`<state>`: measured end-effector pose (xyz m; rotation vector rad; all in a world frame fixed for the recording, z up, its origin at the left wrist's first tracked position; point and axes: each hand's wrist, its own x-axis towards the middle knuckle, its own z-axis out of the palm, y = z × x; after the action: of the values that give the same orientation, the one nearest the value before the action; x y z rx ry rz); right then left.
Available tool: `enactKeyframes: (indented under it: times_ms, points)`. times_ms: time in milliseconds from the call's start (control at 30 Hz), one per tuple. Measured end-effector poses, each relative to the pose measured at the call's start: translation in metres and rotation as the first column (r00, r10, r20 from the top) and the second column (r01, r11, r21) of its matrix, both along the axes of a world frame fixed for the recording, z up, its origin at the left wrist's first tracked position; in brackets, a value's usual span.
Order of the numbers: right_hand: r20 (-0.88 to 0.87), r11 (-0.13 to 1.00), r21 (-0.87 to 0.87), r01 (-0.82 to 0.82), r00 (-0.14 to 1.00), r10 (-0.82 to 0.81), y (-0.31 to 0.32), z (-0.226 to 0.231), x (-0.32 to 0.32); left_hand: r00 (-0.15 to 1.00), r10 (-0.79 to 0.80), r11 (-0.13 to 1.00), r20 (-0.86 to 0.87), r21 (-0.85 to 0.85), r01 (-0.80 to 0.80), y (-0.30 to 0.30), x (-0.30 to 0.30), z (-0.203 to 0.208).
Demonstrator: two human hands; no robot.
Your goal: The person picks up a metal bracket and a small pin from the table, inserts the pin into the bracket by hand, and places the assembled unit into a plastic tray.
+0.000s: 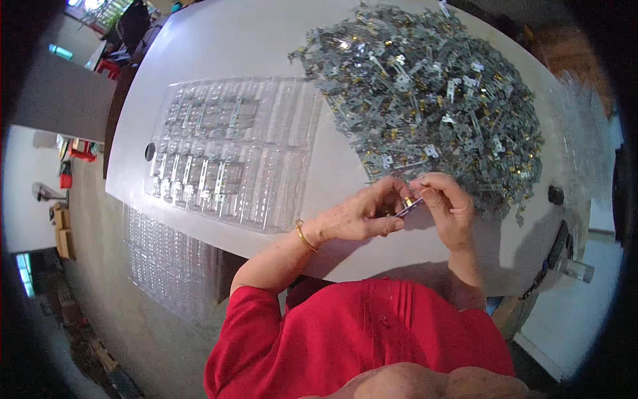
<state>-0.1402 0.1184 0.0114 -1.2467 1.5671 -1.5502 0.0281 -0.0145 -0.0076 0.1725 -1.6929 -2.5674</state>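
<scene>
Between my two hands is a small metal bracket [409, 207] with a brass-coloured part, held above the near part of the table. My left hand [369, 209], with a gold bangle at the wrist, grips its left end between thumb and fingers. The fingers of my right hand [448, 206] pinch at its other end. A large heap of similar metal brackets [438, 100] lies just beyond my hands. To the left is a clear plastic tray [296, 120] with rows of slots, and several brackets [203, 179] lie in its left part in two rows.
A white table [226, 40] bears the heap and the tray. Stacked clear trays [173, 266] stand below its left edge, and more clear plastic [581, 126] lies at the right edge. Dark round holes [555, 194] are set in the tabletop. Boxes [63, 226] and a fan stand far left.
</scene>
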Motion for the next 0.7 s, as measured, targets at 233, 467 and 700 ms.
enactKeyframes:
  times_ms: [233,467,700]
  points:
    - [0.033,0.983,0.108,0.147,0.988,-0.151,0.002,0.000,0.008,0.965,0.252,0.870,-0.070,-0.420,-0.258,0.003,0.000,-0.001]
    - [-0.087,0.984,-0.040,0.176,0.980,-0.179,-0.004,-0.009,0.013,0.903,0.261,0.352,-0.342,-0.837,-0.419,0.009,-0.002,0.002]
    - [0.077,0.976,-0.093,0.196,0.979,-0.189,-0.001,-0.008,0.012,0.747,0.579,0.183,-0.328,-0.840,-0.511,-0.004,0.027,0.037]
